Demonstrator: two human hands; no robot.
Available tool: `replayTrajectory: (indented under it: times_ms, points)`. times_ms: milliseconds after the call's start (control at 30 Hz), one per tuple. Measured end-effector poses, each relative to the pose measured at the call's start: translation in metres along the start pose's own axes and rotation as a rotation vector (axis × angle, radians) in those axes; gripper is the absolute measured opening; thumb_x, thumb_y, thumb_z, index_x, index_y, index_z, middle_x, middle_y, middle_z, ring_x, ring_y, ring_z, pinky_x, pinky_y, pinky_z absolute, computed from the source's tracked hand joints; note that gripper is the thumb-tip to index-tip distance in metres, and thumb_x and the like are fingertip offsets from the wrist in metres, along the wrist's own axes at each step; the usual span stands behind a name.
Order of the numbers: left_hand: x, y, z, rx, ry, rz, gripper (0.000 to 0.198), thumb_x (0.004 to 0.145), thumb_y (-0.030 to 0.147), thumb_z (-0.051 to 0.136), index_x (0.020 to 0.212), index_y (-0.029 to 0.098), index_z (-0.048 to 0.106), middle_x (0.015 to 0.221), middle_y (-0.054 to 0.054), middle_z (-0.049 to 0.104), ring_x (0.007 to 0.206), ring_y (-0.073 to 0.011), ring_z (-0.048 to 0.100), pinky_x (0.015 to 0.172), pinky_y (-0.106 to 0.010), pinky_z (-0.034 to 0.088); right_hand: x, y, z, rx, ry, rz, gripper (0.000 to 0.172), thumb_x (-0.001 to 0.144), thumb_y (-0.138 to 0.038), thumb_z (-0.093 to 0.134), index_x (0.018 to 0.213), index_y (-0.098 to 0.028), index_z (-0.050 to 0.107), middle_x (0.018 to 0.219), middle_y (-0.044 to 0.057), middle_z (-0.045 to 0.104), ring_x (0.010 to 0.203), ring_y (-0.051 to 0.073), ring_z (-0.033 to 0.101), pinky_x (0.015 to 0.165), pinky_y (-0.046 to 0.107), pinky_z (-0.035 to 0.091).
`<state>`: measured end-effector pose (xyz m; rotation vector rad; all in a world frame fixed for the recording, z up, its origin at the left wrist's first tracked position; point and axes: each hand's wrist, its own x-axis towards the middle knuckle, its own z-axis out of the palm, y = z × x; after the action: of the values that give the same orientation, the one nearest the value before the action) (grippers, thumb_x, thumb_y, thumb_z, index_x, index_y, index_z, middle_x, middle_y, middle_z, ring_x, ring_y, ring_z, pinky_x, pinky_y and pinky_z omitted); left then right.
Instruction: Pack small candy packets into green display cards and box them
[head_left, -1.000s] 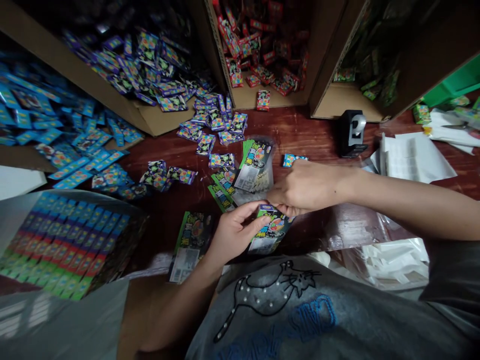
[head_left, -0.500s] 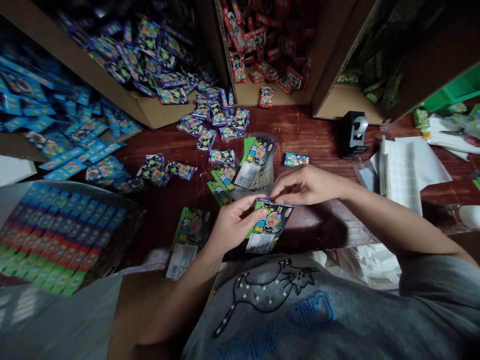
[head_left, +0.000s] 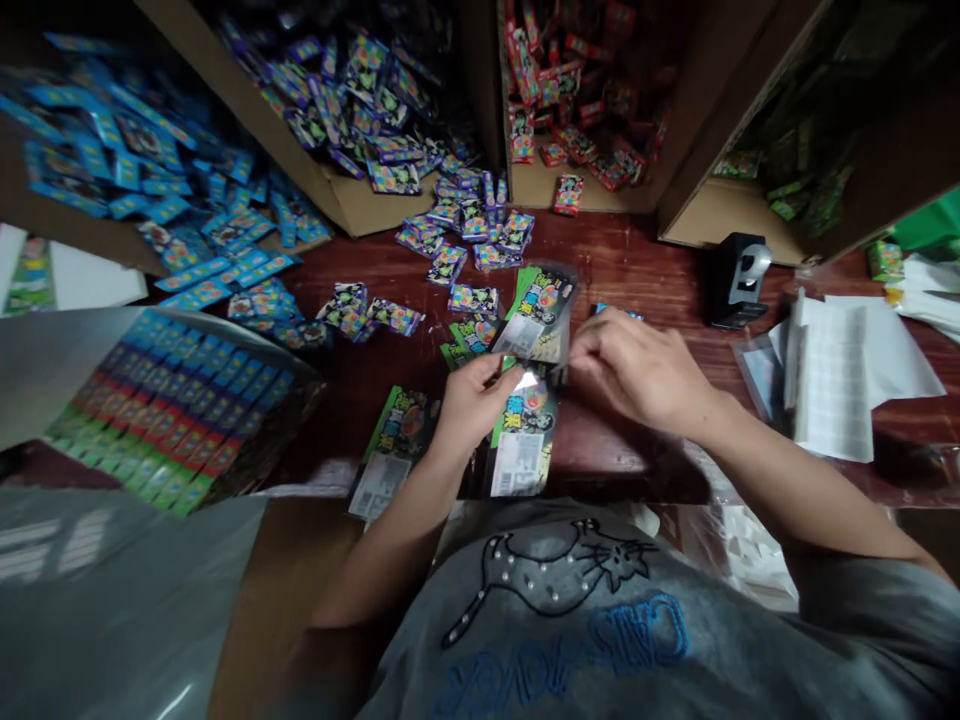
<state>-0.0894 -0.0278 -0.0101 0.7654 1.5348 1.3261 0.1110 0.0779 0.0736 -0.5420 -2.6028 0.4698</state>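
My left hand (head_left: 476,405) grips the top of a black and green printed candy pouch (head_left: 519,450), thumb in front. A shiny glare lies on the pouch's upper edge by the thumb. My right hand (head_left: 645,372) is closed, fingertips pinched together just right of the pouch's top; whatever they pinch is too small and blurred to make out. Behind the hands lie more such pouches (head_left: 534,312), overlapping on the table. Another pouch (head_left: 397,435) rests left of my left forearm. A blue candy packet (head_left: 609,309) is mostly hidden behind my right hand.
Cardboard boxes along the back hold blue packets (head_left: 150,150), purple packets (head_left: 367,90), red packets (head_left: 577,95) and green packets. Loose purple packets (head_left: 472,225) lie on the table. Rows of packets (head_left: 180,400) sit at left. A black tape dispenser (head_left: 739,280) and white sheets (head_left: 832,370) are at right.
My right hand has moved away from the pouch's top edge, to the right, with its fingers drawn together. My left hand still holds the pouch. The view has shifted a little leftward.
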Motion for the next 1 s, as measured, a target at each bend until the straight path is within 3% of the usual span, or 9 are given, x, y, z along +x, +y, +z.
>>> replayTrajectory:
  times_ms: [100,167,367,433,533,600,667,767,1000]
  points:
    - [0.005,0.003,0.005,-0.054,-0.055,0.05,0.027,0.076,0.033,0.082,0.096,0.015,0.078,0.094,-0.005,0.08,0.084,-0.0174,0.071,0.08,-0.027,0.055,0.005,-0.01,0.01,0.279,-0.159,-0.045,0.028,0.108,-0.047,0.057,0.103,-0.02,0.06,0.102,0.006,0.068,0.091,0.018,0.064,0.075,0.03,0.047]
    - [0.005,0.004,0.009,-0.05,-0.078,0.087,0.03,0.069,0.029,0.085,0.095,0.015,0.077,0.091,-0.004,0.079,0.082,-0.0173,0.07,0.079,-0.028,0.055,0.008,-0.014,0.022,0.402,-0.235,-0.017,0.027,0.103,-0.047,0.065,0.101,-0.021,0.059,0.102,0.005,0.067,0.09,0.017,0.063,0.077,0.03,0.047]
    - [0.001,0.001,0.013,0.08,-0.095,0.193,0.015,0.071,0.024,0.074,0.084,0.016,0.073,0.088,-0.004,0.078,0.083,-0.0184,0.07,0.079,-0.03,0.057,0.013,-0.022,0.037,0.373,-0.301,0.141,0.021,0.097,-0.038,0.073,0.102,-0.021,0.061,0.105,0.005,0.066,0.088,0.017,0.061,0.076,0.032,0.044]
    - [-0.002,0.0,0.009,0.068,-0.132,0.184,0.017,0.076,0.027,0.075,0.089,0.015,0.075,0.092,-0.005,0.079,0.086,-0.0189,0.072,0.083,-0.031,0.057,0.009,-0.019,0.032,0.396,-0.26,0.145,0.037,0.092,-0.045,0.079,0.115,-0.021,0.063,0.111,0.006,0.067,0.089,0.018,0.063,0.074,0.032,0.047]
    - [-0.006,0.003,-0.003,0.057,-0.202,0.16,0.032,0.084,0.035,0.079,0.108,0.015,0.077,0.104,-0.008,0.081,0.096,-0.021,0.076,0.09,-0.032,0.059,0.0,-0.004,0.021,0.488,-0.091,0.164,0.068,0.087,-0.056,0.084,0.138,-0.019,0.059,0.12,0.01,0.069,0.087,0.018,0.066,0.074,0.032,0.053]
    - [-0.007,0.006,-0.014,0.072,-0.261,0.141,0.043,0.085,0.04,0.082,0.12,0.015,0.076,0.112,-0.011,0.082,0.101,-0.0223,0.077,0.093,-0.033,0.06,-0.007,0.01,0.015,0.539,-0.064,0.167,0.057,0.094,-0.054,0.077,0.136,-0.018,0.064,0.12,0.01,0.074,0.09,0.019,0.071,0.081,0.033,0.056]
    - [-0.007,0.009,-0.022,0.092,-0.33,0.127,0.052,0.086,0.044,0.084,0.127,0.014,0.074,0.119,-0.013,0.082,0.104,-0.0235,0.078,0.094,-0.034,0.061,-0.012,0.021,0.011,0.561,-0.177,0.153,0.036,0.101,-0.045,0.069,0.126,-0.019,0.073,0.115,0.007,0.08,0.094,0.019,0.075,0.087,0.033,0.058]
    - [-0.006,0.014,-0.025,0.13,-0.417,0.129,0.057,0.086,0.046,0.085,0.131,0.015,0.072,0.123,-0.014,0.081,0.105,-0.0238,0.079,0.094,-0.034,0.063,-0.019,0.027,0.007,0.564,-0.342,0.14,0.028,0.104,-0.036,0.063,0.119,-0.02,0.08,0.111,0.004,0.084,0.095,0.018,0.079,0.088,0.03,0.058]
    - [0.002,0.009,0.008,0.286,-0.519,0.222,0.053,0.088,0.051,0.082,0.129,0.018,0.076,0.122,-0.012,0.082,0.111,-0.0252,0.079,0.098,-0.036,0.064,-0.05,0.022,-0.006,0.408,-0.374,0.265,0.026,0.098,-0.028,0.065,0.117,-0.021,0.082,0.109,0.004,0.085,0.094,0.019,0.081,0.081,0.029,0.055]
